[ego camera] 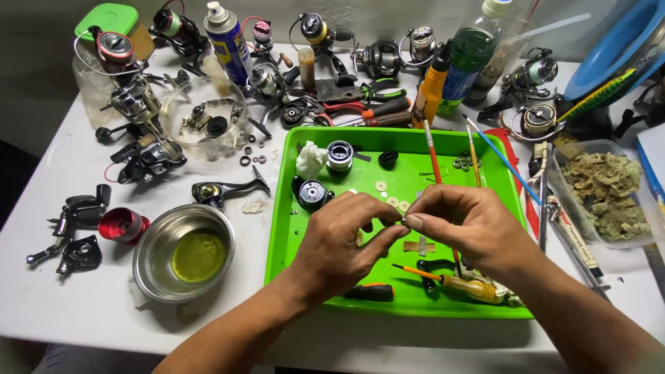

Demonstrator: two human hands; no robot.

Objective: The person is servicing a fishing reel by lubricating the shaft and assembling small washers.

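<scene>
Two hands meet over my green tray (291,208): the left hand (343,239) and right hand (464,225) pinch fingertips together on a tiny part (404,220), too small to identify. Beneath the right fingers lies an orange-handled screwdriver (457,282).

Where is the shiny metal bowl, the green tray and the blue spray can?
Metal bowl (154,270): head view, on its bare left rim.
Green tray (280,228): head view, on the bare floor near its left wall.
Spray can (230,45): head view, on the middle of its blue body.
</scene>
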